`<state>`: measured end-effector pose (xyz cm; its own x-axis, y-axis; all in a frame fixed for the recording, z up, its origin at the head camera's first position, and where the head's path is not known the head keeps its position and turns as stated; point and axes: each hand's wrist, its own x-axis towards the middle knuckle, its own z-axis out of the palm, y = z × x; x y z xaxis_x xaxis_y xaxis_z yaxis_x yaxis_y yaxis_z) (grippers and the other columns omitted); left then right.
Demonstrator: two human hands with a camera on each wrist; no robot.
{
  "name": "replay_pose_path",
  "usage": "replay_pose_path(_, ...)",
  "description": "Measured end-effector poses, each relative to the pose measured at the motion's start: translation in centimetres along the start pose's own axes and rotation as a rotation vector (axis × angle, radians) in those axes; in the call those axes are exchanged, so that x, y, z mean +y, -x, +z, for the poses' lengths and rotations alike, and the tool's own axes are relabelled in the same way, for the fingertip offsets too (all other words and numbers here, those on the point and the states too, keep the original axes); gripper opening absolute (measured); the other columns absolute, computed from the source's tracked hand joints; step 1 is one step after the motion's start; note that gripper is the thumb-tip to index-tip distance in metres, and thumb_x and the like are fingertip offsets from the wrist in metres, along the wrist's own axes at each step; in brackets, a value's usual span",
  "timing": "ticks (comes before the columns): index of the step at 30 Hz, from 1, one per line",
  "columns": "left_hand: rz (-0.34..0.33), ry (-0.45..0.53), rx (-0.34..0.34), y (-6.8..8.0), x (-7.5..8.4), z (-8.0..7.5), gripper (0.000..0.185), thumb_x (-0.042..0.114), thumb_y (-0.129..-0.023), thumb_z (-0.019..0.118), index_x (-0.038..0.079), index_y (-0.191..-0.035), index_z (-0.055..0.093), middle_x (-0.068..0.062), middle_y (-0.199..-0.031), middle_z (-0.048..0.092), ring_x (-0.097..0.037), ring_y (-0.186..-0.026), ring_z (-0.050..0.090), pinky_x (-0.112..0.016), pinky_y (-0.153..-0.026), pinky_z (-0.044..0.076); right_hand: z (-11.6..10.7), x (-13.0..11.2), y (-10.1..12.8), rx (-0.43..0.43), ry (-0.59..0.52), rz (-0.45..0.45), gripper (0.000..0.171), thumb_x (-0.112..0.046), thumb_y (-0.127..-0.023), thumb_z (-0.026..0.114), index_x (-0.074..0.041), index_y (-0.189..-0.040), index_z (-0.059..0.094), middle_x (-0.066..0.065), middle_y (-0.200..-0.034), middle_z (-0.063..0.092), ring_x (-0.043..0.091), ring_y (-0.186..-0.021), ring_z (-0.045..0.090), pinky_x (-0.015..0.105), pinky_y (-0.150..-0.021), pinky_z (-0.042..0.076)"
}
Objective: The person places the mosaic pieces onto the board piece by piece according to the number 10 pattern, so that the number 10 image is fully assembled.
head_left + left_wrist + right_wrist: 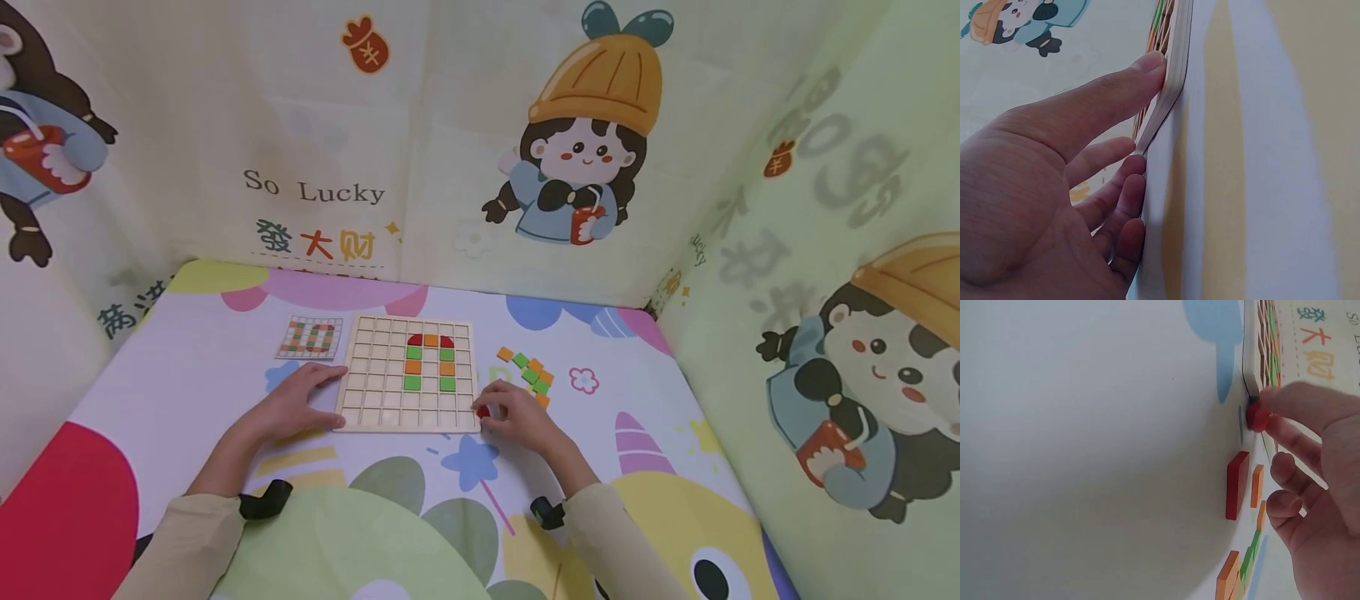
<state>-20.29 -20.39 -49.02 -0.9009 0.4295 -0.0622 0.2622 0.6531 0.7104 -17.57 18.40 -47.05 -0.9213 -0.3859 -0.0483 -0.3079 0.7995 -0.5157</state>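
Note:
A wooden grid board (371, 375) lies on the table, bearing red, orange and green tiles in an arch shape. My left hand (294, 404) rests at its left edge; thumb and fingertips touch the side in the left wrist view. By the board's lower right corner, my right hand (517, 415) pinches a small red tile (1256, 416) between thumb and forefinger. Below that hand in the right wrist view, another red tile (1237, 485) lies on the table. Up and left of the board is a card (310, 337) printed with a coloured grid pattern.
Several loose orange and green tiles (531, 375) lie right of the board, close to my right hand. The table (585, 433) has a colourful printed cover. Printed cloth walls (442, 108) stand behind it and at both sides.

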Motion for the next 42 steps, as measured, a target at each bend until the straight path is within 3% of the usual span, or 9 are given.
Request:
replay_pose_path(4, -0.007, 0.007, -0.009, 0.04, 0.05, -0.02, 0.083, 0.035, -0.078, 0.079, 0.011, -0.147, 0.041, -0.021, -0.146, 0.036, -0.043, -0.133, 0.034, -0.064, -0.104, 0.033, 0.27, 0.35, -0.17, 0.016, -0.030, 0.017, 0.020, -0.019, -0.087, 0.072, -0.023, -0.107, 0.074, -0.006, -0.105, 0.062, 0.011, -0.083, 0.052, 0.019, -0.067, 0.047)
replay_pose_path(9, -0.004, 0.008, -0.009, 0.03, 0.11, -0.09, 0.083, 0.035, -0.078, 0.079, 0.010, -0.146, 0.041, -0.022, -0.144, 0.037, -0.043, -0.131, 0.035, -0.064, -0.104, 0.033, 0.13, 0.77, -0.03, 0.035, -0.027, 0.057, 0.020, -0.017, -0.087, 0.071, -0.023, -0.106, 0.072, -0.005, -0.100, 0.060, 0.010, -0.071, 0.051, 0.019, -0.057, 0.045)
replay_pose_path(14, 0.001, 0.005, 0.001, 0.08, 0.06, -0.17, 0.083, 0.037, -0.077, 0.080, 0.009, -0.146, 0.042, -0.022, -0.144, 0.037, -0.043, -0.131, 0.035, -0.063, -0.104, 0.033, -0.29, 1.03, 0.09, 0.005, -0.025, 0.086, 0.025, -0.011, -0.086, 0.069, -0.023, -0.108, 0.071, -0.001, -0.114, 0.059, 0.013, -0.072, 0.051, 0.021, -0.057, 0.046)
replay_pose_path(19, 0.008, 0.003, 0.005, 0.10, -0.05, -0.08, 0.083, 0.037, -0.077, 0.080, 0.009, -0.146, 0.042, -0.022, -0.144, 0.038, -0.043, -0.131, 0.036, -0.063, -0.104, 0.034, -0.37, 1.04, 0.14, -0.017, -0.011, 0.104, 0.023, -0.019, -0.085, 0.074, -0.026, -0.108, 0.072, 0.001, -0.122, 0.059, 0.014, -0.086, 0.052, 0.020, -0.064, 0.047)
replay_pose_path(27, 0.002, 0.011, 0.005, 0.14, 0.08, -0.04, 0.084, 0.037, -0.077, 0.080, 0.010, -0.146, 0.042, -0.021, -0.143, 0.038, -0.043, -0.130, 0.037, -0.063, -0.104, 0.034, -0.21, 0.68, -0.03, 0.007, 0.096, 0.106, 0.017, -0.025, -0.083, 0.076, -0.024, -0.099, 0.072, -0.009, -0.090, 0.058, 0.010, -0.078, 0.051, 0.021, -0.065, 0.046)
replay_pose_path(36, -0.010, 0.017, 0.002, 0.28, 0.28, -0.15, 0.084, 0.037, -0.077, 0.080, 0.010, -0.146, 0.042, -0.021, -0.142, 0.039, -0.043, -0.129, 0.037, -0.063, -0.103, 0.035, -0.03, 0.42, -0.07, -0.015, 0.113, 0.078, 0.025, -0.026, -0.082, 0.076, -0.023, -0.107, 0.071, -0.007, -0.099, 0.060, 0.010, -0.085, 0.051, 0.019, -0.069, 0.048)
replay_pose_path(42, -0.003, 0.010, 0.002, 0.22, 0.19, -0.12, 0.083, 0.038, -0.077, 0.080, 0.011, -0.146, 0.042, -0.021, -0.141, 0.040, -0.042, -0.128, 0.038, -0.062, -0.103, 0.035, 0.04, 0.13, -0.27, -0.020, 0.133, 0.084, 0.022, -0.025, -0.082, 0.076, -0.022, -0.103, 0.072, -0.007, -0.096, 0.059, 0.009, -0.084, 0.051, 0.018, -0.069, 0.048)
